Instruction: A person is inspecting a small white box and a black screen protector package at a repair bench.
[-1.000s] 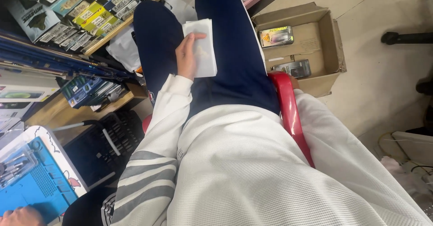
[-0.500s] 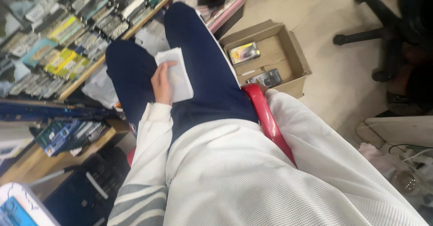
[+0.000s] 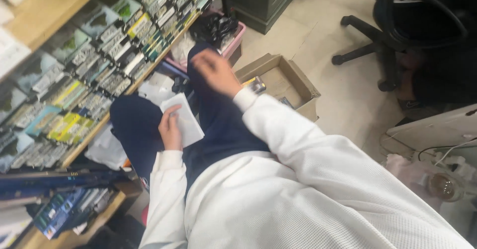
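Observation:
I sit in dark blue trousers and a white sweater. My left hand (image 3: pixel 170 128) holds a white rectangular packet (image 3: pixel 187 120) flat on my lap, fingers curled over its left edge. My right hand (image 3: pixel 214 71) is raised over my right knee, blurred, palm down and fingers loosely apart, with nothing in it. It hovers just left of an open cardboard box (image 3: pixel 293 80) on the floor that holds a few small packaged items (image 3: pixel 255 84).
A wooden shelf (image 3: pixel 94 55) packed with several small boxed goods runs along the left. A pink basket (image 3: pixel 226 35) with black cables stands beyond my knees. A black office chair (image 3: pixel 397 25) is at the upper right, a white unit with wires (image 3: pixel 437 134) at the right.
My view has swung up and to the right. My right hand has come into view, reaching forward over my knee. My left hand keeps hold of the white packet.

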